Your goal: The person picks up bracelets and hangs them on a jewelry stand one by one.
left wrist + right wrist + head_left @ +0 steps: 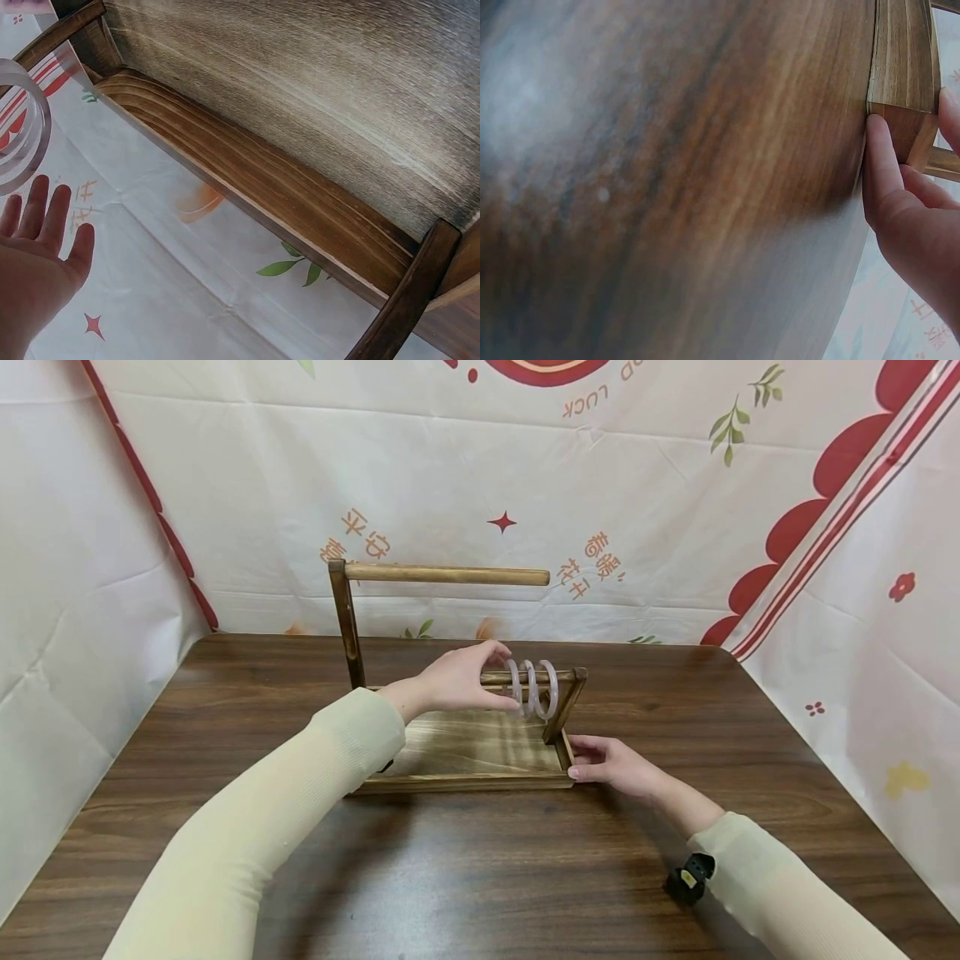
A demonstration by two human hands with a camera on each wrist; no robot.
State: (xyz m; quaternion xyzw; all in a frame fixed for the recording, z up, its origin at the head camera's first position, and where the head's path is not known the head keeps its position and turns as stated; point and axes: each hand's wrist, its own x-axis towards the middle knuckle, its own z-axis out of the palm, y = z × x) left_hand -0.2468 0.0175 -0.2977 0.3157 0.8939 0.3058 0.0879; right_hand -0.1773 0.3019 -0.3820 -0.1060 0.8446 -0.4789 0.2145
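Note:
A wooden bangle stand [465, 781] with a shallow tray base stands on the table. Several pale translucent bangles [547, 689] hang on its lower bar, near the right post. My left hand [461, 677] is at that bar just left of the bangles, thumb below and fingers above. In the left wrist view, the fingers [56, 214] are spread beside the bangles [34, 157], with a small gap visible. My right hand [618, 764] grips the tray's right end by its front corner; the right wrist view shows the thumb [885, 154] against that corner [907, 127].
A taller wooden post [347, 627] on the left carries an upper bar [450, 574] that ends free on the right. The brown table [465, 877] runs back to a printed white cloth [420, 468], which also hangs at both sides. Dark wrist devices [688, 878] sit by the cuffs.

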